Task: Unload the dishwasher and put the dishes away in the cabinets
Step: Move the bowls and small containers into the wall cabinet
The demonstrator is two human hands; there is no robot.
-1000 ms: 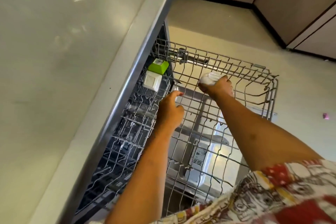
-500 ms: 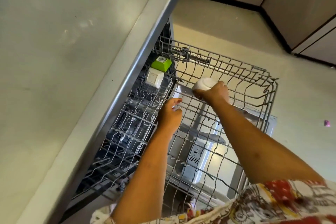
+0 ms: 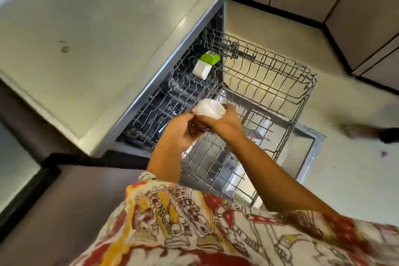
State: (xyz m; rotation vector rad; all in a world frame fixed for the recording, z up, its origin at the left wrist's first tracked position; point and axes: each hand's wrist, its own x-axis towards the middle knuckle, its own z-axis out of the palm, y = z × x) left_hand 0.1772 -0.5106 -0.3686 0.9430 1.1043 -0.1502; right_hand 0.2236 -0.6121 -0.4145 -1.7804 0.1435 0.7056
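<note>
We show a small white cup (image 3: pixel 210 109), smooth and rounded, tilted on its side in the air above the inner part of the dishwasher's upper rack (image 3: pixel 287 93). We mark the right hand (image 3: pixel 225 124) gripping it from the right and the left hand (image 3: pixel 179 134) pinching its near-left side. We show the rack, of grey wire, drawn out from under the counter and standing over the lowered dishwasher door (image 3: pixel 311 147).

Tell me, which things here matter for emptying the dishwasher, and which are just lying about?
Job: cup, held in left hand and right hand; rack; green box and white box in the rack.
Lying about: pink scrap on the floor; counter.
</note>
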